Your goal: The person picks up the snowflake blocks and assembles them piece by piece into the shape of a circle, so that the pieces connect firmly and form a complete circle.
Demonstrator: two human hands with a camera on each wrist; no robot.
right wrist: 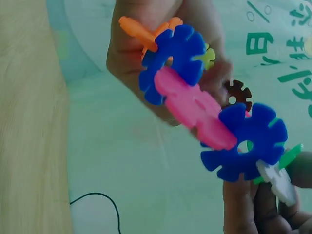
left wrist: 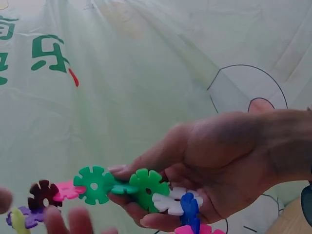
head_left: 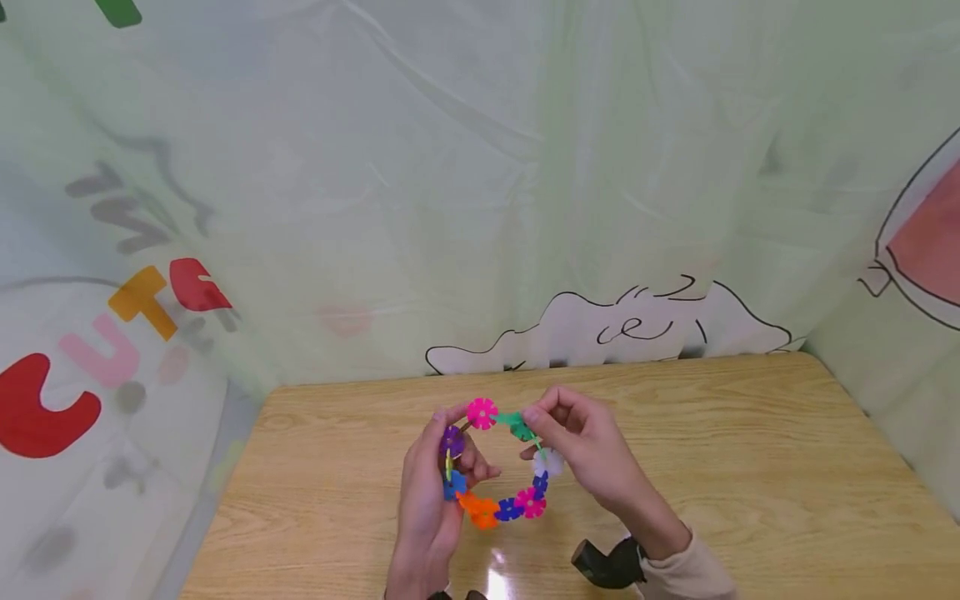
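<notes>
Both hands hold a closed ring of colourful notched plastic discs (head_left: 529,502), shaped like flowers and slotted edge to edge, above the table. My left hand (head_left: 429,492) grips its left side, around the purple disc (head_left: 452,442) and the light blue disc (head_left: 454,484). On the other side my right hand (head_left: 596,450) pinches a green disc (head_left: 521,427) between thumb and fingers; the left wrist view shows this right hand (left wrist: 219,161) from the palm side. Orange discs (head_left: 480,510) hang at the bottom. Blue discs (right wrist: 253,141) stand nearest in the right wrist view.
A wooden table (head_left: 330,467) lies under the hands. Behind it and at both sides hangs a pale green printed curtain (head_left: 375,208) with letters and drawings. A black strap device (head_left: 611,562) sits on the right wrist.
</notes>
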